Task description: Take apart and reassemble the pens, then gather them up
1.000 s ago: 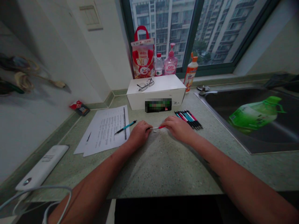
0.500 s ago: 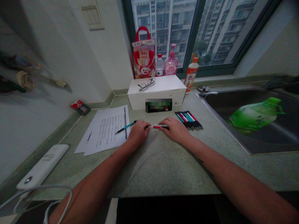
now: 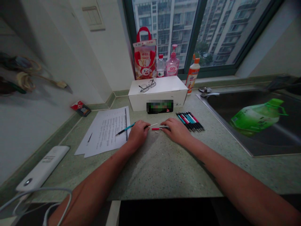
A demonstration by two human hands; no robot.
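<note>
My left hand (image 3: 138, 133) is closed, its fingertips pinching a thin white rod with a dark end (image 3: 154, 125), which looks like a pen part. Facing it, my right hand (image 3: 175, 129) grips a red and black pen piece (image 3: 155, 128) whose red end points left. The two pieces lie close together but apart. Just left of my left hand, a blue and black pen (image 3: 125, 128) rests across the printed sheets (image 3: 105, 135). Beyond my right hand, several pens (image 3: 190, 121) in blue, red and white lie side by side in a row.
A white box (image 3: 138, 101) with eyeglasses (image 3: 147, 85) on top stands at the back, a dark packet (image 3: 160, 108) against its front. To the right is a sink (image 3: 252, 150) holding a green jug (image 3: 256, 117). A white power strip-like device (image 3: 44, 168) and cable lie left.
My left hand has drawn slightly left with the white rod, widening the gap from the red piece. The red piece has tilted a little; my right hand has barely moved.
</note>
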